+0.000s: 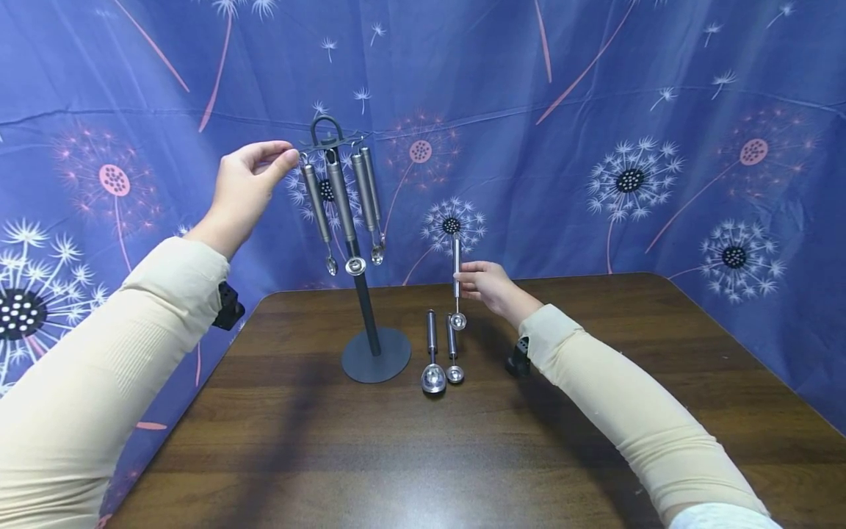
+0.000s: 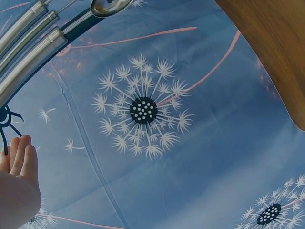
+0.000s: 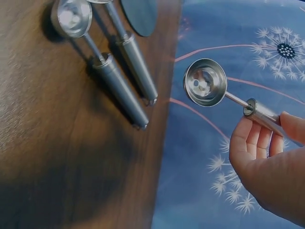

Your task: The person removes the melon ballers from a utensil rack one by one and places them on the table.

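My left hand [image 1: 244,187] pinches a hook at the left of the dark utensil stand [image 1: 366,312], thumb and fingertips together at the hook's end. Several steel-handled tools hang from the stand, among them a narrow one [image 1: 316,202] just below that hand. My right hand [image 1: 489,285] holds a steel melon baller [image 3: 205,82] by its handle, upright above the table with the round bowl down. Below it on the table lie a larger scoop [image 1: 433,378] and another small melon baller [image 1: 454,373], side by side with their handles pointing away.
The stand's round base [image 1: 390,360] sits on the brown wooden table [image 1: 370,455], left of the two lying tools. Behind the table hangs a blue cloth [image 1: 515,176] with dandelion prints. The table's far edge runs just behind the stand.
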Demonstrator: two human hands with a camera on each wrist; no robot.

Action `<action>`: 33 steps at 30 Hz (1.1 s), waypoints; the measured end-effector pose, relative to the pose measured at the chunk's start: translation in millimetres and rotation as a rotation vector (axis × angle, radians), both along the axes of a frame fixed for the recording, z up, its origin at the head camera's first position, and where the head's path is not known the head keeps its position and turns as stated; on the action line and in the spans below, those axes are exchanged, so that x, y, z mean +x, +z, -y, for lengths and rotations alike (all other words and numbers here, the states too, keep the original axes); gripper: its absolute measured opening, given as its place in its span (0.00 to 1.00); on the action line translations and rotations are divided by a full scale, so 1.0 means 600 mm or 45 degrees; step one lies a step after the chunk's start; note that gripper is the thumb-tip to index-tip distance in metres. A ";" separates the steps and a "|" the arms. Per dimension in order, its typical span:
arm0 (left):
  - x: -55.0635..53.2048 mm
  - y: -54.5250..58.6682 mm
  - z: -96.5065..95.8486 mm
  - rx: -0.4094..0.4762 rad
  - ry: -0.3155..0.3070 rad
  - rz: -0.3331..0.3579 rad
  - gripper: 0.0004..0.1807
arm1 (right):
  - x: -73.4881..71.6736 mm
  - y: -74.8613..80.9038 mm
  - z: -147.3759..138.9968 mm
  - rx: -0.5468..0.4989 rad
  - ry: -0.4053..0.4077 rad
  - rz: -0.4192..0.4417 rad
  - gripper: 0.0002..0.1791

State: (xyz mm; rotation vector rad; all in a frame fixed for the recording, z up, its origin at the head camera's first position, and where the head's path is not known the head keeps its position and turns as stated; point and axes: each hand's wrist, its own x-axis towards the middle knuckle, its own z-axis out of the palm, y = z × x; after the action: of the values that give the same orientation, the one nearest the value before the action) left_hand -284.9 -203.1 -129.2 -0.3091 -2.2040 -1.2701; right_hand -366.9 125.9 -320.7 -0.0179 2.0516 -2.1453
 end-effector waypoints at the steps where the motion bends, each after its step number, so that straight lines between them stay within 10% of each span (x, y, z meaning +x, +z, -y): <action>1: 0.000 0.000 0.000 0.001 0.001 0.000 0.28 | 0.000 -0.002 -0.002 0.008 0.003 0.007 0.26; 33: 0.003 -0.002 -0.004 0.097 -0.051 0.024 0.26 | 0.012 -0.082 -0.029 0.268 0.110 0.153 0.23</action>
State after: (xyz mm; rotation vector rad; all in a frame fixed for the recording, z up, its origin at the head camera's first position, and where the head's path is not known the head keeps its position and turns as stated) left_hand -283.2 -200.5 -130.5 -0.3138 -2.1692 -1.3798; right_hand -359.7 143.3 -370.1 0.0473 2.1534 -1.8250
